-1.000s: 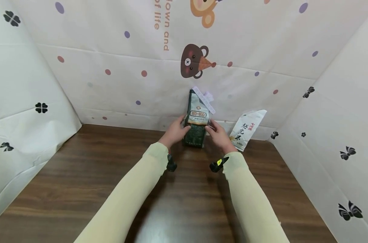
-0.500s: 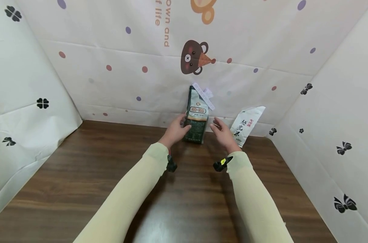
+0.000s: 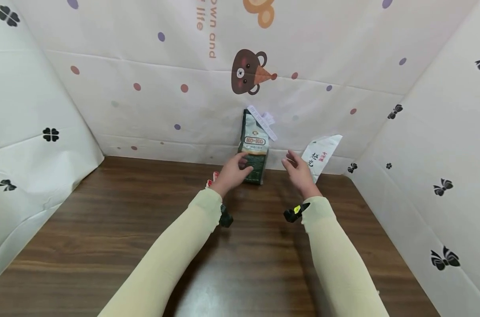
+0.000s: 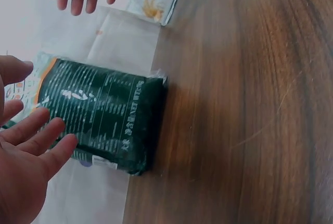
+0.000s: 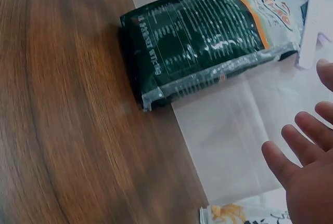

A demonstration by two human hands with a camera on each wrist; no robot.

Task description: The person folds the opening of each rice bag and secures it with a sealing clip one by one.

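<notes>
Left hand and right hand have fingers apart; whether the left touches the green bag, at twelve o'clock, is unclear. The right partly hides a white packet at one o'clock.

The left forearm and right forearm rise from the bottom edge of the head view; the left hand at mid-frame and the right hand right of centre stay apart, palms inward, fingers loosely spread.
</notes>
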